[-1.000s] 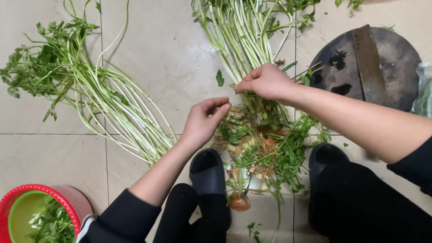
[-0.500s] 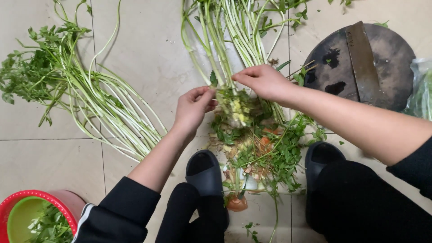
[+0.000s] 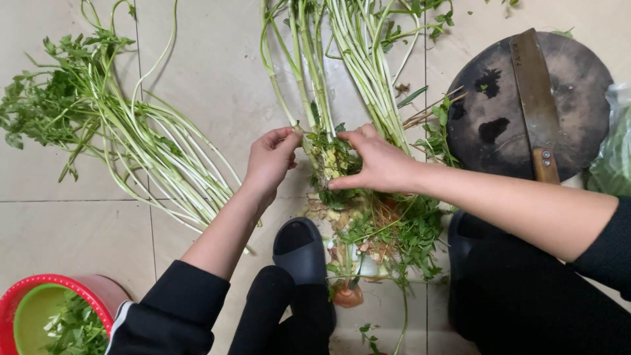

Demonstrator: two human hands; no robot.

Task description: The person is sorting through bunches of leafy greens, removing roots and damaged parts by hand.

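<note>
Two bare hands meet at centre of head view, over a tiled floor point(image 3: 197, 85). Left hand point(image 3: 271, 161) has its fingers curled, tips pinching the lower stalk end of a bunch of long green stems point(image 3: 322, 79) that runs up & out of frame at top. Right hand point(image 3: 374, 164) wraps the same bunch from the other side, thumb underneath, fingers pressed over a leafy, yellowish clump at its base. Both grips closed on the stems, hands just beside each other, not touching as far as can be seen.

Below the hands: pile of trimmed leaves & scraps point(image 3: 388, 236) on the floor, between the person's two dark slippers point(image 3: 302, 246).

Left side: second bundle of stems w/ leafy tops point(image 3: 112, 125), lying fanned on the tiles, well apart from the hands.

Upper right: round dark chopping block point(image 3: 572, 92) w/ a cleaver point(image 3: 536, 98) lying flat on it, wooden handle toward the person.

Bottom left corner: red basin point(image 3: 13, 302) w/ a green bowl point(image 3: 33, 315) inside, holding picked greens. Far right edge: clear plastic bag point(image 3: 614, 144), partly cut off.
</note>
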